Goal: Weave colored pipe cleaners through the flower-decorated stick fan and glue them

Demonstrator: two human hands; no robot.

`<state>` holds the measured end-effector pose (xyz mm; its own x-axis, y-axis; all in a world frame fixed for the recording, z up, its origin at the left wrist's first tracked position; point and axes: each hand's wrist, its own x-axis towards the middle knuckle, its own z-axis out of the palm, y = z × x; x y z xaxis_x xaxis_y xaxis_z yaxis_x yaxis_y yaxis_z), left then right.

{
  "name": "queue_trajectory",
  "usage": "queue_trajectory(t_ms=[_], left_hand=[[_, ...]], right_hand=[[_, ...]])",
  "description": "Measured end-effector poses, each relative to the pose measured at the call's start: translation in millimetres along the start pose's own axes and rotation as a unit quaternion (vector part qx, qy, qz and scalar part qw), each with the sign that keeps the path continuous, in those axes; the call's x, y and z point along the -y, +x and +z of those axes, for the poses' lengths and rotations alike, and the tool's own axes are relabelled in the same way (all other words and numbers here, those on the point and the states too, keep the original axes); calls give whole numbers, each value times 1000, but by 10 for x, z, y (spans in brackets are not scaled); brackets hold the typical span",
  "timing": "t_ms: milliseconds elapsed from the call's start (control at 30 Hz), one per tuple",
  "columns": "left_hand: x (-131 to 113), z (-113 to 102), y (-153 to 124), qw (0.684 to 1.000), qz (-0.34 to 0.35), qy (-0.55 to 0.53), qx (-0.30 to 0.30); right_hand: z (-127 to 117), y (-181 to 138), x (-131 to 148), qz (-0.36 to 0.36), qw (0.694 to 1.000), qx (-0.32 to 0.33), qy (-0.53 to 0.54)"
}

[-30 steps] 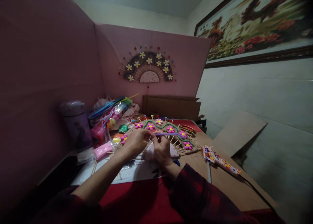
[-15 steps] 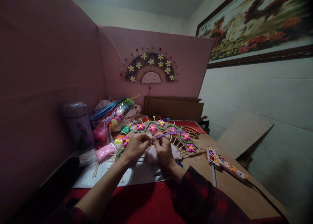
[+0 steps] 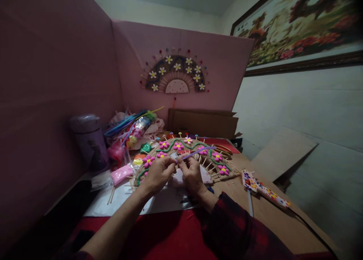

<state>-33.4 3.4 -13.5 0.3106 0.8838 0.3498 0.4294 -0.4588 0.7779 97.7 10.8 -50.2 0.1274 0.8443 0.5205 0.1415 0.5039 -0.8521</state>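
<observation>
A fan-shaped craft (image 3: 198, 158) of wooden sticks lies on the table, with pink clay flowers and a wavy green pipe cleaner across it. My left hand (image 3: 158, 173) and my right hand (image 3: 191, 173) meet over its lower middle. Both pinch a purple pipe cleaner (image 3: 195, 152) that slants up to the right over the sticks. A white dotted half-disc at the fan's base is partly hidden under my right hand.
A purple lidded cup (image 3: 87, 140) stands at the left by a heap of pipe cleaners and clay packs (image 3: 129, 133). A flowered stick (image 3: 265, 190) lies at the right. A finished fan (image 3: 176, 74) hangs on the pink board. Cardboard (image 3: 202, 123) stands behind.
The view has shifted slightly. My hands stay pinched together on the purple pipe cleaner, drawn a little nearer to me, and its free end now points higher to the right.
</observation>
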Motion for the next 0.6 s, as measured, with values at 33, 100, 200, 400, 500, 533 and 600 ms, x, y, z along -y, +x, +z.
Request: queue_trajectory(t_ms=[33, 100, 200, 400, 500, 533, 600], left_hand=[[-2, 2, -6, 1000, 8, 18, -6], [-5, 8, -16, 998, 21, 53, -18], [-5, 21, -24, 994, 19, 96, -44], [0, 19, -27, 989, -8, 115, -93], [-12, -5, -30, 991, -4, 96, -91], [-16, -12, -31, 991, 4, 95, -95], [-20, -21, -33, 988, 26, 108, -104]], right_hand=[[0, 0, -5, 1, 1000, -2, -1], [1, -3, -6, -2, 1000, -2, -3], [3, -17, 20, -13, 1000, 0, -7], [1, -45, 95, -33, 999, 13, -36], [-3, -36, 85, -24, 999, 4, -25], [-4, -31, 79, -22, 999, -3, -23], [-5, -24, 71, -21, 999, -12, -24]])
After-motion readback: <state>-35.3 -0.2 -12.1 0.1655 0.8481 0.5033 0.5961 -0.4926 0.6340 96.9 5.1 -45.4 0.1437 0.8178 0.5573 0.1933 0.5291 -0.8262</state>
